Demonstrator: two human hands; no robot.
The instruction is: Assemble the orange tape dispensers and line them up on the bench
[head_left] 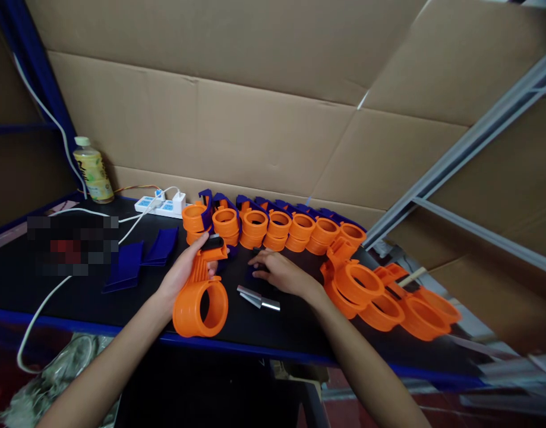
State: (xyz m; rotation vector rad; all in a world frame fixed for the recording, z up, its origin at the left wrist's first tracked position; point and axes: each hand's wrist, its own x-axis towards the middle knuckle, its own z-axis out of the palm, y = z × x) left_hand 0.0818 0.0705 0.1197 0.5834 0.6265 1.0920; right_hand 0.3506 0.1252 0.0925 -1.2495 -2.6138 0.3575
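My left hand [183, 267] is closed around an orange plastic ring part [186, 312], gripping its ribbed neck. The ring's opening faces right, and a black insert [212, 243] shows at the upper end of the neck. Over the black table, my right hand [279, 271] has bent fingers with a gap between thumb and forefinger. Nothing shows clearly in that gap; small dark pieces by its fingertips are hard to make out. Just below that hand lies a silvery metal tool [258, 298] with two prongs. Dark blue curved plates [125, 264] lie left of my left hand.
Orange rings with blue pieces [279, 223] stand in a row along the back. More orange ring parts [359, 282] are piled at right. A white power strip [161, 206], a white cable [47, 300] and a drink bottle [94, 172] occupy the left. Cardboard [255, 131] walls the back.
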